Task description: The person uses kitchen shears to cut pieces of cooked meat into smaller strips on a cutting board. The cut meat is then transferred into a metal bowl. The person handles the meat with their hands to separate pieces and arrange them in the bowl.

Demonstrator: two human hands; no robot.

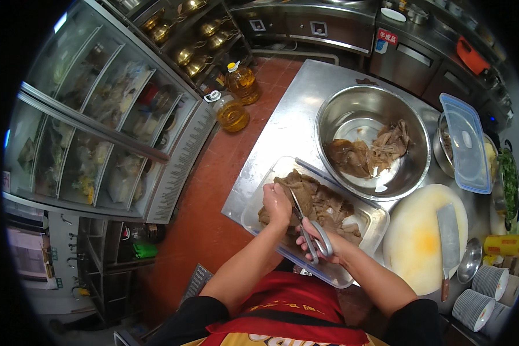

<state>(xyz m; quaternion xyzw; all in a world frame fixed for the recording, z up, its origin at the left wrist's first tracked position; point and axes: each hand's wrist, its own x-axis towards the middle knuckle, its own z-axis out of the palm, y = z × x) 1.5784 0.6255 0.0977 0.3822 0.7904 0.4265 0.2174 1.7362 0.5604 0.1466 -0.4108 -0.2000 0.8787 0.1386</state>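
My left hand (278, 203) grips a floppy brown piece of what looks like tripe (301, 192) above a clear plastic tub (379, 218). A pair of grey-handled scissors (321, 238) is in my right hand (324, 246), thumb and fingers at the handle loops. Its blades are against the held piece, close to my left fingers; how far apart they are is hard to tell. Cut brown pieces (335, 207) lie in the tub below. Behind it, a large steel basin (424, 164) holds bigger brown pieces (350, 155).
A round cutting board (404, 242) bears a cleaver (450, 238) at right. Beyond it are a blue-rimmed lid (466, 142) over a steel bowl and stacked plates (473, 309). Oil jugs (232, 116) stand on the red floor by a glass-door fridge (99, 112).
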